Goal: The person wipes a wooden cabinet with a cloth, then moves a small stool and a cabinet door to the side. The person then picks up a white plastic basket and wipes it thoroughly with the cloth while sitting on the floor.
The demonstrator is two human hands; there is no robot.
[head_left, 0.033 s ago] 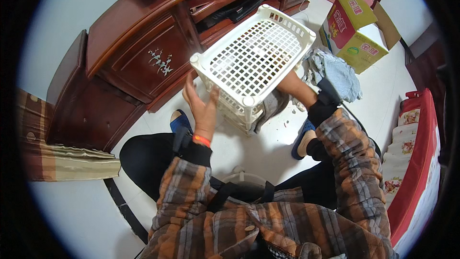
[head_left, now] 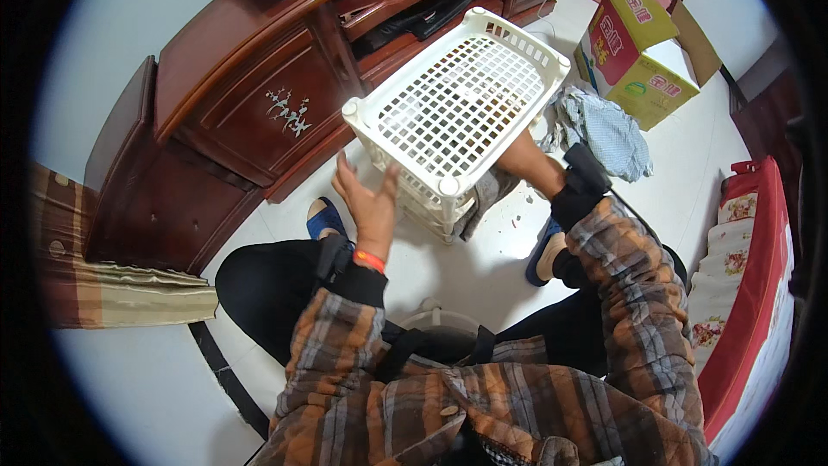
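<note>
A white plastic tiered rack (head_left: 457, 99) with a lattice top shelf stands on the floor in front of me. My left hand (head_left: 369, 207) is beside its near left side, thumb and fingers apart and nothing between them. From the right, my right hand (head_left: 523, 164) reaches in beneath the top shelf, where its fingers are hidden. Just below that wrist, a grey cloth (head_left: 485, 203) hangs out at the rack's right side. Whether my right fingers grip the cloth does not show.
A dark red wooden cabinet (head_left: 259, 112) runs behind and left of the rack. To the right lie a light patterned cloth (head_left: 608, 134) and an open yellow cardboard box (head_left: 642, 60). A red-edged floral piece (head_left: 750, 267) is at far right. Small scraps dot the floor.
My left hand has moved slightly right and a little toward me. My right hand has shifted slightly, and the grey cloth below it has changed shape.
</note>
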